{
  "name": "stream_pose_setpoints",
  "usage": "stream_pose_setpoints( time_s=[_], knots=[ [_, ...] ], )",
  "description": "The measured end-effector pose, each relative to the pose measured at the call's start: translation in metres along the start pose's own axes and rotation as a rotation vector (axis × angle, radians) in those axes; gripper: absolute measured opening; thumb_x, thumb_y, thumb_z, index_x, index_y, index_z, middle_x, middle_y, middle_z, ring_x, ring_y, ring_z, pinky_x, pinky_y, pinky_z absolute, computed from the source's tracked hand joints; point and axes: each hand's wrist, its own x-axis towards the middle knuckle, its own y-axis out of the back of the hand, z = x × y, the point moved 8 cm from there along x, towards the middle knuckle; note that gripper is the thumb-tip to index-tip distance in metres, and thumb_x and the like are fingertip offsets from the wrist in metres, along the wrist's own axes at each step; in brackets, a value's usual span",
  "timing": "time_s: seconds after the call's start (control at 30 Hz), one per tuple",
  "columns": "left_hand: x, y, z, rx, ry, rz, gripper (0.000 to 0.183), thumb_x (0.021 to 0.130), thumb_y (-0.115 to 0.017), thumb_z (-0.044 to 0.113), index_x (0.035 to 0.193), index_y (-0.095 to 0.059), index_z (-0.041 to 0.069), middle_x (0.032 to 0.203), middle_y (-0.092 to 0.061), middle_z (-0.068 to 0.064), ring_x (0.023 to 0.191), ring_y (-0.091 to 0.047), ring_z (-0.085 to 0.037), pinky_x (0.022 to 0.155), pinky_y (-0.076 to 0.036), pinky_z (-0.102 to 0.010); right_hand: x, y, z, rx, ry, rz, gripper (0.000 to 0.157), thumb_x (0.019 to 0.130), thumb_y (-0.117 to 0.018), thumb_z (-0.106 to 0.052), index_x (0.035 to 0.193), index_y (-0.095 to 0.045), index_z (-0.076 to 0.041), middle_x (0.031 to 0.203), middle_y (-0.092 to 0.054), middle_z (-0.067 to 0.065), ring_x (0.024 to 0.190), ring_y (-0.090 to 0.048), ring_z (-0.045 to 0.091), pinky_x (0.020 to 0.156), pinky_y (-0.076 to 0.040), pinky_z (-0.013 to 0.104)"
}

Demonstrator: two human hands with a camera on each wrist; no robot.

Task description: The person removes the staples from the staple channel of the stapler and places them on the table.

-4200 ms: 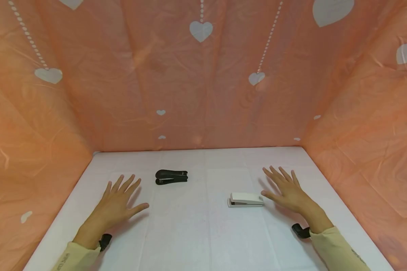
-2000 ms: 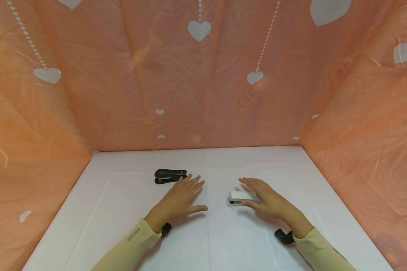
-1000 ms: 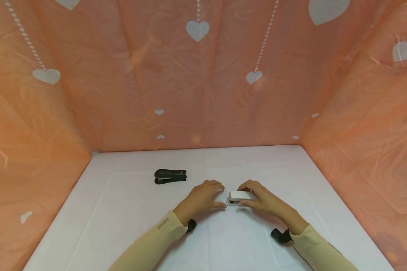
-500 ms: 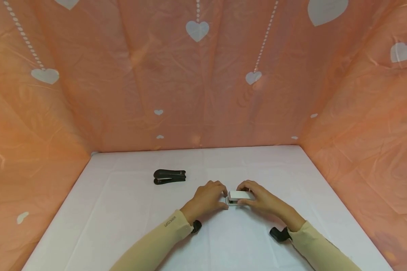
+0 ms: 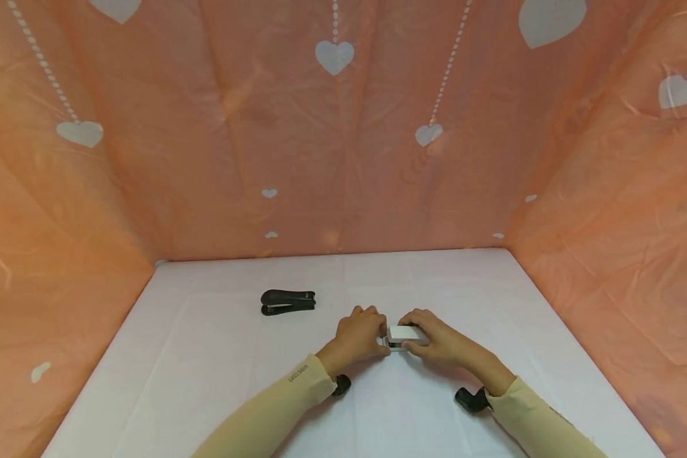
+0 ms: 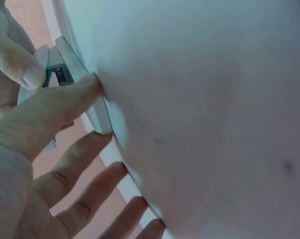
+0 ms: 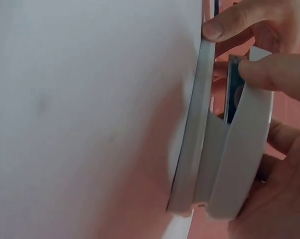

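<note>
Between my two hands a white stapler (image 5: 406, 333) lies on the table, its front end pointing left. My left hand (image 5: 356, 336) pinches the front of the base (image 6: 99, 113) between thumb (image 6: 65, 102) and index finger; the other fingers spread past its end. From the right, my right hand (image 5: 443, 337) grips the upper arm (image 7: 244, 144), thumb on the near side and fingers on the far side. A gap shows between arm and base, with the dark metal magazine (image 7: 233, 89) inside. The right palm hides the stapler's rear in the head view.
A black stapler (image 5: 288, 302) lies farther back, left of my hands. White cloth covers the table (image 5: 217, 356). Orange curtains with pale hearts (image 5: 343, 159) enclose its back and both sides. Each wrist carries a small black camera (image 5: 471, 401).
My left hand has come rightward across the table and now pinches the white stapler's base. My right hand has moved left and closed around its upper arm. The black stapler stays put.
</note>
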Motion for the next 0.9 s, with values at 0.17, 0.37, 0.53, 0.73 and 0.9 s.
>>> stream_pose_setpoints(
  time_s=[0.17,0.37,0.53,0.73,0.9],
  knots=[
    [0.0007,0.0003,0.0010,-0.018,0.038,-0.008,0.032,0.081,-0.096,0.037,0.089,-0.070,0.020,0.094,-0.059,0.007,0.094,-0.054,-0.018,0.071,-0.050,-0.036,0.0031,-0.0006,0.0004,0.024,-0.007,0.016,0.025,0.097,-0.083,-0.021,0.114,-0.067,-0.014,0.111,-0.066,-0.004,0.102,-0.056,0.014,0.089,-0.049,0.034],
    [-0.0003,0.0009,0.0020,-0.027,0.038,-0.012,0.032,0.081,-0.096,0.037,0.089,-0.071,0.020,0.094,-0.061,0.007,0.093,-0.055,-0.018,0.071,-0.051,-0.036,0.0051,-0.0004,0.0043,0.067,-0.045,0.037,0.025,0.091,-0.088,-0.022,0.102,-0.066,-0.021,0.101,-0.063,-0.009,0.093,-0.052,0.009,0.083,-0.046,0.030],
    [-0.0007,0.0008,0.0007,-0.031,0.035,0.005,0.031,0.081,-0.096,0.036,0.089,-0.071,0.020,0.095,-0.061,0.007,0.094,-0.055,-0.018,0.070,-0.051,-0.037,0.0046,-0.0006,0.0053,0.116,-0.055,0.046,0.024,0.091,-0.087,-0.023,0.103,-0.066,-0.022,0.104,-0.066,-0.009,0.097,-0.056,0.011,0.088,-0.049,0.033],
    [-0.0001,-0.0008,0.0000,-0.035,0.044,0.010,0.032,0.081,-0.096,0.035,0.087,-0.068,0.020,0.093,-0.059,0.007,0.094,-0.054,-0.018,0.070,-0.050,-0.037,0.0035,0.0008,0.0042,0.170,-0.065,0.060,0.020,0.093,-0.085,-0.024,0.103,-0.068,-0.022,0.106,-0.068,-0.008,0.100,-0.058,0.013,0.090,-0.049,0.034],
    [0.0002,-0.0027,0.0012,-0.029,0.046,0.008,0.033,0.080,-0.096,0.035,0.086,-0.067,0.020,0.093,-0.059,0.007,0.095,-0.055,-0.019,0.070,-0.050,-0.037,0.0017,0.0010,0.0058,0.208,-0.084,0.071,0.020,0.092,-0.086,-0.023,0.103,-0.069,-0.022,0.106,-0.069,-0.006,0.100,-0.059,0.014,0.091,-0.049,0.033]
  ],
)
